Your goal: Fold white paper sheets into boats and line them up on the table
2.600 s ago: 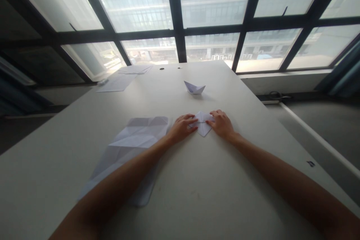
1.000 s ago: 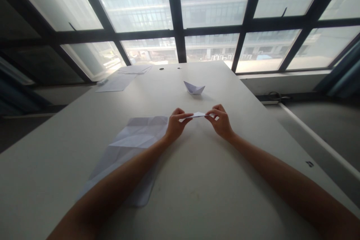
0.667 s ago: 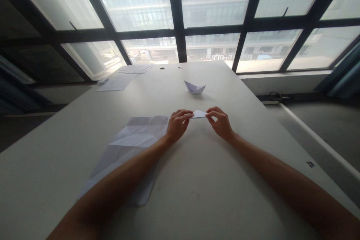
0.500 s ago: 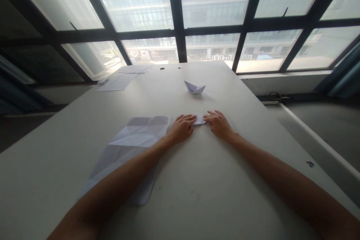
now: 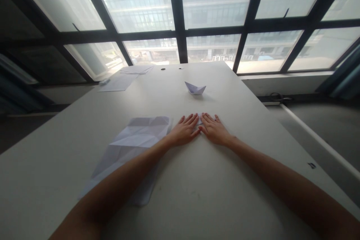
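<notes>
While lit from behind by the tall window wall (image 5: 180,11), long pale table (image 5: 213,195) running away toward the glass. Creased sheet (image 5: 132,150) lying flat at near left, partly under the left forearm. Stack of loose papers (image 5: 123,78) at far left corner, well apart from the hands. Finished paper boat (image 5: 195,88) standing upright beyond the hands, near the table's middle line, touching neither hand. Left hand (image 5: 184,132) and right hand (image 5: 214,132) laid palm-down side by side, fingers stretched flat and spread, inner edges meeting or nearly so. Small folded paper piece (image 5: 200,119) pressed flat on the table under both sets of fingertips; only a sliver showing in the gap between the two hands, rest hidden. Neither hand curled or pinching; both flattened onto the piece. Shape of the fold beneath not determinable. Two small dark holes (image 5: 163,69) in the tabletop at far end.
</notes>
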### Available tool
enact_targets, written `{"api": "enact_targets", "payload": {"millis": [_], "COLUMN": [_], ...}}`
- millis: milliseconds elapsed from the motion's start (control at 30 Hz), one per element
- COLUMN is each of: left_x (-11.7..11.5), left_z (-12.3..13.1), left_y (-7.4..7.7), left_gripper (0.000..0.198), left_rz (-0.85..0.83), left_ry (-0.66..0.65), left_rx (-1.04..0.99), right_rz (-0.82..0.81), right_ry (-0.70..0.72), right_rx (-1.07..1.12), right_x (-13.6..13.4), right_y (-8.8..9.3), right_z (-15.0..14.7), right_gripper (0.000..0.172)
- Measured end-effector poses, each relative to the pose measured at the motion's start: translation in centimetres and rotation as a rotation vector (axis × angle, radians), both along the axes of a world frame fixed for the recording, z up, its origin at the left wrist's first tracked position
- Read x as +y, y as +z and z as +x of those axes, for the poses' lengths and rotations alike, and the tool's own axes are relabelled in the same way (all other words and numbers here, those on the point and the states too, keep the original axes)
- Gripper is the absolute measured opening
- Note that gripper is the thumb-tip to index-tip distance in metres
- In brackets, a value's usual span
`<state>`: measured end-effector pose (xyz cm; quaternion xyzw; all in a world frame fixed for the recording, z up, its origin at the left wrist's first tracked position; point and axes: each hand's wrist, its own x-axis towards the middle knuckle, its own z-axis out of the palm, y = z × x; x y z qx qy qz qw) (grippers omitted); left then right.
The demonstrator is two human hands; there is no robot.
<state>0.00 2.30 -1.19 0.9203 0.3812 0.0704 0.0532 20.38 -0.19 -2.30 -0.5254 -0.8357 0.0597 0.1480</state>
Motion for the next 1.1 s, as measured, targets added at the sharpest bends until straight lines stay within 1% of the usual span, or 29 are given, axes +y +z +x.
{"api": "enact_targets", "payload": {"millis": [167, 300, 433, 533, 633, 700, 767, 833, 900, 1000, 1100], "left_x": [0.2, 0.1, 0.1, 0.3, 0.4, 0.4, 0.4, 0.4, 0.4, 0.6, 0.6], "left_z": [0.0, 0.1, 0.2, 0.2, 0.1, 0.0, -0.1, -0.1, -0.2, -0.3, -0.4], "left_y": [-0.1, -0.2, -0.3, -0.1, 0.2, 0.4, 0.7, 0.9, 1.1, 1.2, 1.3], "left_gripper": [0.071, 0.069, 0.061, 0.049, 0.041, 0.037, 0.034, 0.032, 0.030, 0.033, 0.031], "left_rz": [-0.004, 0.011, 0.033, 0.059, 0.101, 0.126, 0.143, 0.157, 0.171, 0.188, 0.187], "left_ry": [0.043, 0.076, 0.119, 0.143, 0.156, 0.160, 0.159, 0.159, 0.164, 0.169, 0.160], "left_rx": [0.041, 0.034, -0.028, -0.097, -0.155, -0.167, -0.156, -0.134, -0.118, -0.128, -0.164], "right_rz": [-0.035, -0.047, -0.045, -0.013, 0.053, 0.104, 0.141, 0.166, 0.185, 0.211, 0.230], "right_ry": [-0.165, -0.294, -0.337, -0.333, -0.305, -0.260, -0.195, -0.131, -0.084, -0.050, -0.022], "right_rx": [-0.040, -0.036, -0.008, 0.023, 0.081, 0.137, 0.192, 0.234, 0.269, 0.345, 0.469], "right_x": [-0.1, -0.1, -0.1, -0.1, 0.2, 0.4, 0.6, 0.7, 0.8, 0.8, 0.9], "right_y": [0.3, 0.2, 0.0, 0.0, 0.4, 0.6, 0.7, 0.7, 0.5, 0.2, 0.2], "right_z": [-0.2, -0.3, -0.3, -0.1, 0.4, 0.8, 1.1, 1.2, 1.2, 1.2, 1.1], "right_gripper": [0.062, 0.064, 0.066, 0.060, 0.044, 0.033, 0.026, 0.024, 0.025, 0.028, 0.029]}}
